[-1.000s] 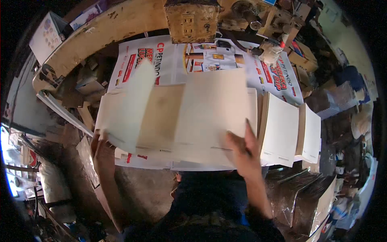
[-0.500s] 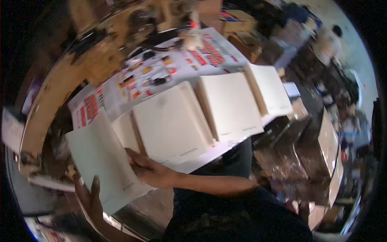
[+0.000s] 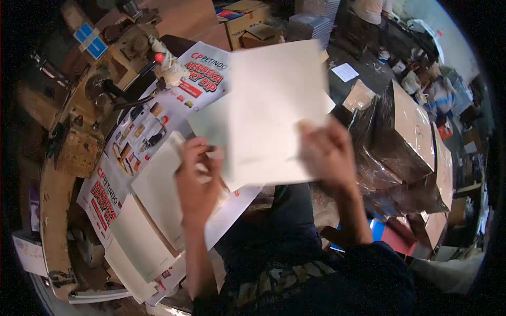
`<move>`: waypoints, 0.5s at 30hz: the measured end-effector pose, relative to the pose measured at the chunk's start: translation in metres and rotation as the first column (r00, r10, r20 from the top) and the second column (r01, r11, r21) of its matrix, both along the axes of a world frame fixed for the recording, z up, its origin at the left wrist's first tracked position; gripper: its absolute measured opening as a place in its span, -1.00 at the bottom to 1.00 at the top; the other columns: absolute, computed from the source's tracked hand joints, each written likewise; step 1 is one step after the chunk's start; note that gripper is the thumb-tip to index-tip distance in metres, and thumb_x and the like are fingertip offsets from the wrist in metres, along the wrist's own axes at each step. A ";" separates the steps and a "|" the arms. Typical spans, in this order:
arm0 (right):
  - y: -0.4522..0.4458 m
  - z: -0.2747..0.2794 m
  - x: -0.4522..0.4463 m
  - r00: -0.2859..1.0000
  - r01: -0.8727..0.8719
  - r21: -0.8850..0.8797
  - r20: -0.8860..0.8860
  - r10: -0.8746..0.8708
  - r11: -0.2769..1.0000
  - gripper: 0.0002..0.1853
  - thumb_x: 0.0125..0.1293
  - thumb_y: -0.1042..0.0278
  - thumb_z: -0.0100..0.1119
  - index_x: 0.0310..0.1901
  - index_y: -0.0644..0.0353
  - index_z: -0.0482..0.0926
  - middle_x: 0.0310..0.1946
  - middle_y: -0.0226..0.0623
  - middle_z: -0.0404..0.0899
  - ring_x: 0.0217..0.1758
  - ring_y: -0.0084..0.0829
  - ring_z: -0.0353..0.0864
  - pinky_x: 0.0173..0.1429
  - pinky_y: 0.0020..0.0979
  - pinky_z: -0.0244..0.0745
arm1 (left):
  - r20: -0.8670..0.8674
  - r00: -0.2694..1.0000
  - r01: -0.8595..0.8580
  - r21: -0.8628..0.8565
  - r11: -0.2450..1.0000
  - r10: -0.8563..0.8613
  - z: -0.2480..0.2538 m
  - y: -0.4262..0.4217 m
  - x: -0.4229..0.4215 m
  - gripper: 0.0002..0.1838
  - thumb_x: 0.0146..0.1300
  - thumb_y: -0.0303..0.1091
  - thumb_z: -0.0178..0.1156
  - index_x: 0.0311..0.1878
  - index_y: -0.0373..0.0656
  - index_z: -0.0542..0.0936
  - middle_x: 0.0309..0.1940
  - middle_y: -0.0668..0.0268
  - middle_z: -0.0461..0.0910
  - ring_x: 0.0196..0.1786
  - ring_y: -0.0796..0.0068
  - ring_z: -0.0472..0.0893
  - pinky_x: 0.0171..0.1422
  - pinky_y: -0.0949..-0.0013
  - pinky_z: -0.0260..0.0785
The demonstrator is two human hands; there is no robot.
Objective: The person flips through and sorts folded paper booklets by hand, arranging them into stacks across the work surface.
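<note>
A cream-white sheet or thin stack of paper is held up in front of me. My right hand, blurred by motion, is closed on its lower right edge. Behind it shows part of a pale green sheet. My left hand has its fingers curled at the near left edge of that green sheet, partly covered by the hand. Below on the left lie a cream paper stack and another cream stack, on a printed poster sheet spread over the table.
Wooden machinery with a white-wrapped part stands at the back left. Plastic-wrapped cartons are piled on the right. An open cardboard box is at the back, and a person stands at the far right.
My view has turned right. Both hands have risen from the left stack toward the middle, the right hand now gripping a cream sheet lifted in front of the pale green one.
</note>
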State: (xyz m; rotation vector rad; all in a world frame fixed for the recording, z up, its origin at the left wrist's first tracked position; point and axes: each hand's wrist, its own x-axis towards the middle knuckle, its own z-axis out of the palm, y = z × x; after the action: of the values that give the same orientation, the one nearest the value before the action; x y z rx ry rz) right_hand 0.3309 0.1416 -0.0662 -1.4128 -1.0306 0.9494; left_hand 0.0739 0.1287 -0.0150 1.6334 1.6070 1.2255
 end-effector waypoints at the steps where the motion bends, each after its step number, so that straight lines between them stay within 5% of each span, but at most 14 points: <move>1: 0.006 0.001 0.028 0.987 0.129 0.121 -0.110 -0.116 0.984 -0.55 0.26 0.15 0.32 0.03 0.29 0.52 -0.20 -0.24 0.58 -0.20 -0.47 0.55 -0.07 -0.41 0.51 | -0.166 0.975 0.146 -0.024 0.989 -0.148 -0.005 0.011 0.017 -0.69 0.21 -0.21 0.32 -0.10 -0.20 0.56 -0.07 0.23 0.59 -0.13 0.36 0.59 -0.05 0.29 0.47; 2: -0.002 0.045 0.036 0.987 0.119 0.071 -0.115 -0.111 0.990 -0.53 0.24 0.19 0.34 0.08 0.30 0.50 -0.17 -0.22 0.60 -0.20 -0.43 0.58 -0.07 -0.42 0.53 | -0.322 0.901 0.281 -0.073 0.957 -0.290 -0.007 0.019 0.034 -0.70 0.18 -0.22 0.33 -0.11 -0.16 0.57 -0.08 0.24 0.58 -0.11 0.28 0.60 -0.05 0.25 0.47; 4: 0.007 0.037 0.081 0.981 0.097 0.180 -0.186 -0.062 0.979 -0.72 0.28 0.28 0.30 -0.09 0.28 0.59 -0.33 -0.39 0.61 -0.33 -0.55 0.54 -0.27 -0.51 0.44 | -0.563 0.767 0.368 -0.003 0.930 -0.306 -0.016 0.026 0.064 -0.72 0.12 -0.30 0.38 -0.16 -0.19 0.58 -0.16 0.15 0.58 -0.12 0.27 0.60 -0.17 0.21 0.48; 8: 0.008 0.031 0.115 0.983 0.036 0.171 -0.184 -0.004 0.985 -0.68 0.30 0.34 0.28 0.02 0.29 0.57 -0.27 -0.35 0.63 -0.30 -0.55 0.56 -0.25 -0.53 0.47 | -0.657 0.703 0.361 -0.001 0.933 -0.273 -0.032 0.043 0.073 -0.77 0.14 -0.33 0.36 -0.24 -0.25 0.58 -0.25 0.08 0.60 -0.18 0.27 0.64 -0.20 0.18 0.47; 10: 0.008 0.025 0.114 0.988 0.117 0.032 -0.107 -0.113 0.993 -0.62 0.32 0.37 0.25 0.13 0.31 0.51 -0.15 -0.26 0.63 -0.19 -0.49 0.61 -0.15 -0.49 0.53 | -0.290 0.814 0.456 -0.218 0.863 -0.504 -0.025 0.049 0.056 -0.77 0.20 -0.31 0.31 -0.34 -0.31 0.55 -0.38 0.06 0.61 -0.31 0.27 0.65 -0.18 0.22 0.46; 11: 0.013 -0.006 0.132 0.984 0.039 0.034 -0.175 -0.033 0.999 -0.48 0.31 0.33 0.28 0.24 0.32 0.39 -0.01 -0.17 0.60 -0.01 -0.41 0.61 0.04 -0.43 0.54 | -0.175 0.879 0.411 -0.195 0.891 -0.444 -0.017 0.042 0.052 -0.76 0.26 -0.34 0.26 -0.37 -0.35 0.52 -0.49 0.10 0.59 -0.38 0.32 0.65 -0.21 0.29 0.46; 12: 0.026 -0.050 0.159 0.998 -0.053 0.056 -0.033 0.055 0.997 -0.34 0.26 0.26 0.35 0.31 0.32 0.30 0.07 -0.12 0.56 0.11 -0.36 0.56 0.18 -0.39 0.47 | -0.148 0.913 0.368 -0.095 0.925 -0.379 -0.017 0.035 0.043 -0.78 0.30 -0.34 0.23 -0.37 -0.31 0.54 -0.50 0.21 0.56 -0.41 0.50 0.59 -0.26 0.37 0.43; 15: 0.037 -0.027 0.089 0.989 -0.125 -0.112 0.059 0.132 0.986 -0.29 0.22 0.20 0.39 0.32 0.30 0.31 0.10 -0.15 0.56 0.13 -0.38 0.54 0.24 -0.40 0.41 | -0.040 0.991 0.124 -0.090 0.988 -0.128 0.011 0.001 0.015 -0.82 0.32 -0.38 0.23 -0.32 -0.32 0.55 -0.52 0.27 0.55 -0.39 0.62 0.56 -0.19 0.46 0.46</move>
State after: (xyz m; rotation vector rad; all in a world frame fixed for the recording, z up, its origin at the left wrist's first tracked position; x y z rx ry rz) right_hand 0.4199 0.1783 -0.0928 -1.4888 -1.1459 1.0720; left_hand 0.0892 0.1296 -0.0041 1.6915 1.5369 1.0462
